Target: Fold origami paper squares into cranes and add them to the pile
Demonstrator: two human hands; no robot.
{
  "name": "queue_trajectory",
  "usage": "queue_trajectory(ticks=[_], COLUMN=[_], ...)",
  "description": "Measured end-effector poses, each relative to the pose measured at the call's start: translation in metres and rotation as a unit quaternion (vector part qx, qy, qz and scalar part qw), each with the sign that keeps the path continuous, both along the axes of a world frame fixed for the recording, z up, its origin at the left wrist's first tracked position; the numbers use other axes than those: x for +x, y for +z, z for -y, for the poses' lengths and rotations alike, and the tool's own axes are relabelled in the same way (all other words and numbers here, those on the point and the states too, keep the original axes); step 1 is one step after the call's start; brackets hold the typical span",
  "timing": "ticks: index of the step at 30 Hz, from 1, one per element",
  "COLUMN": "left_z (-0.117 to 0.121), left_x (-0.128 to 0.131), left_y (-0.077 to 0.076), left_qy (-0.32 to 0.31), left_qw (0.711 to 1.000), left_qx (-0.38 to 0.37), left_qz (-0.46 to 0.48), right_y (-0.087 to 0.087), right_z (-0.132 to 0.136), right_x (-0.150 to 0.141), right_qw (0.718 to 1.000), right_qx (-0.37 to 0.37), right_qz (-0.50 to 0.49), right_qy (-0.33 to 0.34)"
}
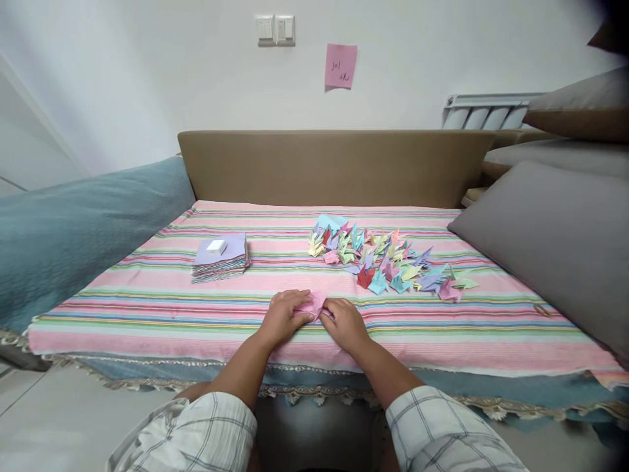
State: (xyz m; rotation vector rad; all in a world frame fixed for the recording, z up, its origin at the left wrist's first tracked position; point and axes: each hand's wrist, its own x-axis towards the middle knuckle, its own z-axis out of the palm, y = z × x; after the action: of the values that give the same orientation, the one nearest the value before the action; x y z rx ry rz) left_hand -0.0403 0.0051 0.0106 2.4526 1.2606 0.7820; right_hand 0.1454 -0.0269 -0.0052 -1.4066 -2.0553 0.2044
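Observation:
A small piece of pink origami paper (317, 300), partly folded, lies on the striped cloth between my two hands. My left hand (285, 316) holds its left side, the fingers over the top and the thumb at the near edge. At the paper's right corner, my right hand (346, 321) is closed with fingertips and thumb pinched together on the edge. My fingers cover parts of the folds. Just beyond my hands spreads a pile of folded paper cranes (378, 255) in many colours.
A stack of square paper sheets (221, 267) stands to the left, topped by a small white case (217, 246). The striped cloth (147, 308) covers the sofa seat. Grey cushions (545, 242) border the right, a blue-covered armrest (98, 223) the left. A brown ring-like item (542, 310) lies at right.

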Motion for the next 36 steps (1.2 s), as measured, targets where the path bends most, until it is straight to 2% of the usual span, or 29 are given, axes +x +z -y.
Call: queue_trajectory(ticks=[6,10,14,20,36], left_z=[0.001,0.005,0.007,0.010,0.012], left_x=[0.002,0.004,0.006,0.008,0.010], left_y=[0.000,0.002,0.003,0.006,0.006], left_qy=[0.011,0.017,0.019,0.013,0.009], left_qw=[1.000,0.999,0.999,0.999,1.000], left_qx=[-0.028,-0.038,-0.036,-0.009,-0.013], left_qz=[0.003,-0.003,-0.006,-0.031,-0.024], right_y=[-0.005,-0.005,0.002,0.011,0.004], right_z=[-0.002,-0.002,-0.002,0.000,-0.007], right_x=[0.004,0.008,0.019,0.029,0.022], right_qw=[0.988,0.981,0.979,0.983,0.989], right_qx=[-0.043,-0.063,-0.080,-0.046,-0.034], right_qz=[-0.144,-0.183,-0.177,-0.126,-0.121], right_qy=[-0.019,-0.008,0.059,0.124,0.080])
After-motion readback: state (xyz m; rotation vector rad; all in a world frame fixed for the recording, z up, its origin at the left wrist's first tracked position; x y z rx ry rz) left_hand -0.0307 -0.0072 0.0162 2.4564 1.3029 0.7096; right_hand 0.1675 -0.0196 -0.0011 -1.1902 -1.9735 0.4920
